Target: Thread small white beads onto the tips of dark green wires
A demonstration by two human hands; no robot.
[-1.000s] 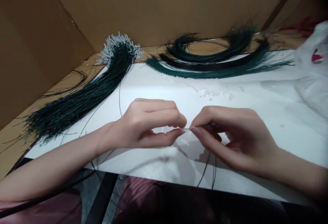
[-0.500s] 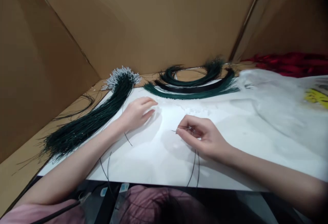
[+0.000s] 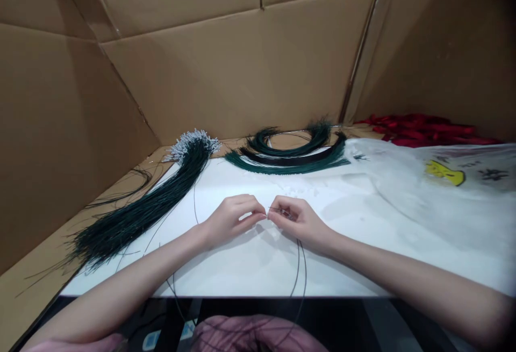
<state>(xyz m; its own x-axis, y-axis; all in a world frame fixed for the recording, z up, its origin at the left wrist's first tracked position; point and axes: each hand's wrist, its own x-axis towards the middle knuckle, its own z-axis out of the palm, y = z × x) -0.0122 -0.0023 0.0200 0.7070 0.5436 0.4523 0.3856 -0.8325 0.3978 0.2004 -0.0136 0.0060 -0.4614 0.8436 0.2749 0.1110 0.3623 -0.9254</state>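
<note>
While the right hand (image 3: 296, 217) pinches thin wires (image 3: 305, 270) trailing beneath it and the left hand (image 3: 242, 215), fingertips nearly meeting, sits just beside, its hold unclear, a loosened pinch could let them slip.

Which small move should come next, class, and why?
Perhaps the left hand should ease its pinch toward the dark wires, which the right hand holds, since the two hands almost meet; whether the left holds anything is too small to tell.
</note>
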